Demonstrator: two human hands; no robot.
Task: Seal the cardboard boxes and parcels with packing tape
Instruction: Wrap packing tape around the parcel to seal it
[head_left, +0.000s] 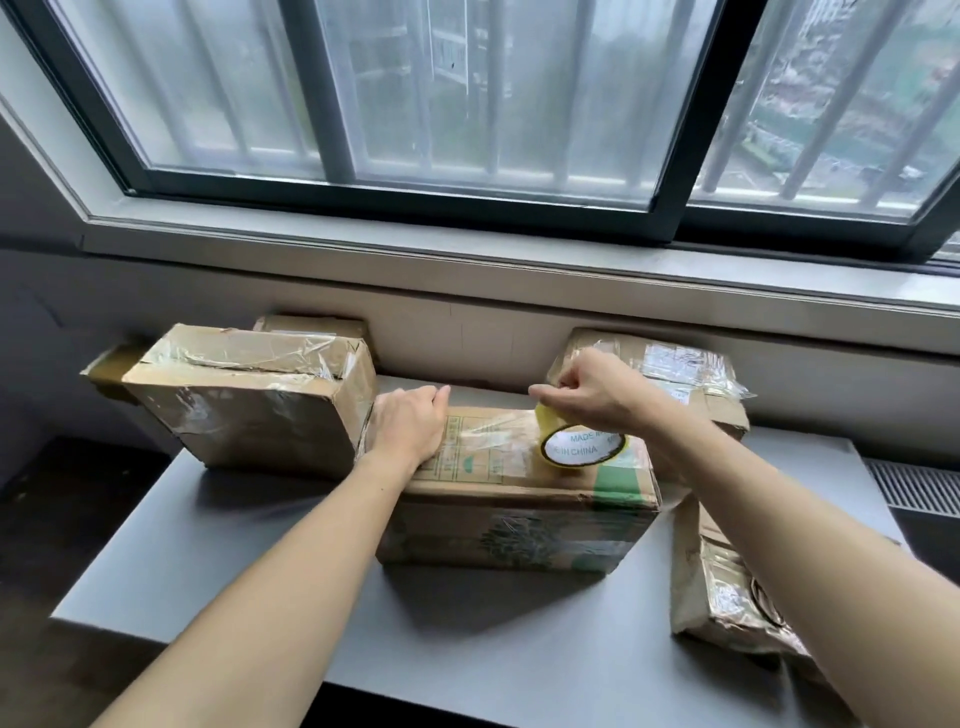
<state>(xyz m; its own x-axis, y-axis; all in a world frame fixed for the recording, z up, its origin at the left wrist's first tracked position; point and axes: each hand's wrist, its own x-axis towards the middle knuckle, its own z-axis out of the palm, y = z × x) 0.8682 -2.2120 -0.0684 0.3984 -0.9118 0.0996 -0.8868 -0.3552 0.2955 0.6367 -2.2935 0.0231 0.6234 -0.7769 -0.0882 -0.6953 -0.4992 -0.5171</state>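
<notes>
Grey surface (249, 561) below window (467, 104), centre-frame box (519, 525) mid-taping.
Left hand (410, 431) flat on box top, right hand (587, 392) gripping tape roll (582, 448) there; risk of wrinkled, skewed strip (485, 434) from slack pull.

MADE IN CHINA printed on the white inner core of the tape roll (582, 448) I held in my right hand (592, 389), green printing on the middle cardboard box (519, 519) was too blurred to read, label on the far right parcel (719, 410) was likewise unreadable

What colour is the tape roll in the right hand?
The tape roll is yellowish, its core white with green print; head view.
</notes>
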